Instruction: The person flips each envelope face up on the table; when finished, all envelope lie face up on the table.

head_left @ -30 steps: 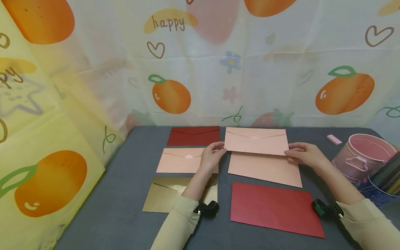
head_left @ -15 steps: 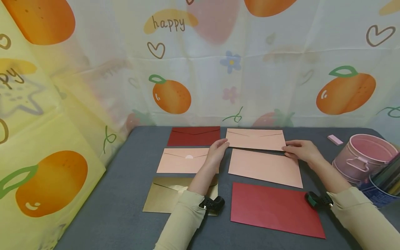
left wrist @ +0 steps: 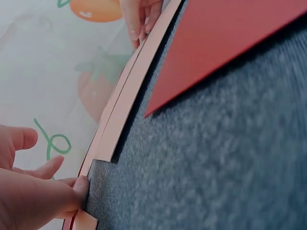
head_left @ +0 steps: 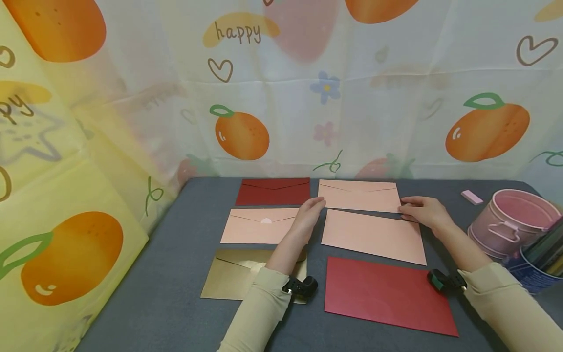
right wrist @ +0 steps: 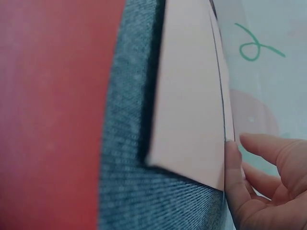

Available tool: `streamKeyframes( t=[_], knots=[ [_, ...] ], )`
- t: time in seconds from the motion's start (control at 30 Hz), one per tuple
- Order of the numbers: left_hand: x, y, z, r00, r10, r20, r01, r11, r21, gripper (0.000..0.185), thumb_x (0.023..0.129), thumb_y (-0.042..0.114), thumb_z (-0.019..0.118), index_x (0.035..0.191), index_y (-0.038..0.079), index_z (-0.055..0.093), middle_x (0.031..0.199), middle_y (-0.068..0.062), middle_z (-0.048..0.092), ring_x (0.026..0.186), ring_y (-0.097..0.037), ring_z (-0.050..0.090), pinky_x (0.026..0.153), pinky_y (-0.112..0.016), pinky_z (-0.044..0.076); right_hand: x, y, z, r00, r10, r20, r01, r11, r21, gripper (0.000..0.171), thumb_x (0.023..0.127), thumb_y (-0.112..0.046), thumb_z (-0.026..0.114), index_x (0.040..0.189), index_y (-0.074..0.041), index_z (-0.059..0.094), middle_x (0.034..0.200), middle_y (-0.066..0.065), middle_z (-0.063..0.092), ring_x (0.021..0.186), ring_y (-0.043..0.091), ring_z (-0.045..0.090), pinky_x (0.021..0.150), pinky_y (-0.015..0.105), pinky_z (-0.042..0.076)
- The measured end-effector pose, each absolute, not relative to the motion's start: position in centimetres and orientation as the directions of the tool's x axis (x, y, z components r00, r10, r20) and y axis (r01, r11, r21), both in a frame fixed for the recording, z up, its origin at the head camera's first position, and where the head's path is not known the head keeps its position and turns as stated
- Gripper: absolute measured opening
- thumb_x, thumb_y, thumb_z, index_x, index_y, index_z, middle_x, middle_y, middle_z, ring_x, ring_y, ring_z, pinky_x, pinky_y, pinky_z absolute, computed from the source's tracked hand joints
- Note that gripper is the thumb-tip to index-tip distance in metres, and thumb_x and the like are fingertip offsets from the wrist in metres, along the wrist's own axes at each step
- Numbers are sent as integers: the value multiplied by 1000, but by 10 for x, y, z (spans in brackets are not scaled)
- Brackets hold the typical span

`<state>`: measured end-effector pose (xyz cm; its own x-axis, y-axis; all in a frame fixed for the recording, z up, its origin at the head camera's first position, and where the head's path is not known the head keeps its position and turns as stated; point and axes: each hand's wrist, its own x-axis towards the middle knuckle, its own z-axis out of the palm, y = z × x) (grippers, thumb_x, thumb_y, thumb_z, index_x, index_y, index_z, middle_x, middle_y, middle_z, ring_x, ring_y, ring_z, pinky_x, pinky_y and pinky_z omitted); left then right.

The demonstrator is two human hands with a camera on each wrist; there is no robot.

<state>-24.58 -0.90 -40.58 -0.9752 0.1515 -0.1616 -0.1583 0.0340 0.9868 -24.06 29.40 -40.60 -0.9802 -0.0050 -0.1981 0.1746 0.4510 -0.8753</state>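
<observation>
Surface: grey felt-like surface (head_left: 176,274) in front of a pale curtain (head_left: 352,98) printed with oranges, hearts and the word "happy".
Pink envelope: far pink envelope (head_left: 358,195) lies flat in the back row, flap side up, long axis running left to right across the person's front.
Left hand: left hand (head_left: 310,212) sits at the envelope's left short edge; fingers stretched forward and nearly straight, tips touching the near left corner, nothing pinched. The wrist view shows a fingertip (left wrist: 80,187) against the paper's end.
Right hand: right hand (head_left: 422,210) sits at the right short edge, fingers loosely extended, tips on or just at the corner; whether it still nips the edge I cannot tell for sure, but it looks like resting contact. The wrist view shows a finger (right wrist: 235,167) laid along the edge.
Key relation: envelope lies between the two hands, one at each end of its long axis, both about equally near.
Next sheet: larger pink sheet (head_left: 374,235) just in front of it, edges nearly touching.
Front: red sheet (head_left: 387,296) nearest the person, on the right.
Left column: red envelope (head_left: 272,191) beside the pink one, a second pink envelope (head_left: 259,226) in the middle, gold envelope (head_left: 233,274) in front, partly under the left forearm.
Right side: pink bucket (head_left: 510,220), a blue tub (head_left: 534,274) beside it, a small pink eraser (head_left: 471,197) behind.
</observation>
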Motion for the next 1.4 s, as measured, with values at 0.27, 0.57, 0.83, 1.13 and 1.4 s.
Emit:
streamKeyframes(
  t=[0.27, 0.57, 0.83, 1.13, 1.4],
  knots=[
    [-245, -13, -405, -967, 185, -176, -159, 102, 982, 48, 101, 30, 51, 142, 4, 46, 147, -14, 42, 140, -33, 32, 113, -54, 24, -235, 296, -403, -980, -25, -199, 163, 475, -865, 63, 99, -23, 58, 142, 16, 33, 136, 38, 43, 84, -1, 66, 82, 25, 54],
    [-236, -19, -399, -966, 201, -163, -137, 135, 981, 48, 100, 31, 55, 142, 10, 48, 148, -12, 42, 138, -31, 35, 110, -58, 25, -218, 300, -398, -993, -57, -107, 53, 592, -804, 64, 100, -35, 53, 143, 10, 37, 138, 36, 42, 122, 47, 47, 101, 59, 38],
    [-223, -29, -389, -934, 344, -95, 25, 328, 944, 48, 99, 27, 57, 142, 7, 47, 145, -12, 47, 135, -27, 42, 108, -46, 35, -199, 300, -390, -991, -85, -101, 25, 635, -773, 66, 98, -37, 59, 144, 6, 39, 141, 34, 40, 130, 50, 35, 99, 66, 32],
    [-216, -44, -386, -827, 561, -37, 331, 539, 774, 53, 96, 25, 62, 143, 5, 47, 140, -13, 53, 130, -25, 49, 103, -38, 42, -180, 302, -391, -971, -239, 21, -201, 765, -612, 65, 90, -36, 70, 138, 2, 48, 137, 29, 45, 124, 49, 44, 94, 63, 40],
    [-218, -48, -388, -691, 712, -124, 614, 668, 420, 65, 94, 33, 66, 147, 5, 40, 154, -10, 35, 142, -20, 30, 113, -31, 27, -170, 308, -400, -889, -452, 67, -414, 734, -539, 81, 79, -37, 80, 139, 5, 46, 145, 32, 35, 133, 53, 29, 97, 70, 29]
  ],
)
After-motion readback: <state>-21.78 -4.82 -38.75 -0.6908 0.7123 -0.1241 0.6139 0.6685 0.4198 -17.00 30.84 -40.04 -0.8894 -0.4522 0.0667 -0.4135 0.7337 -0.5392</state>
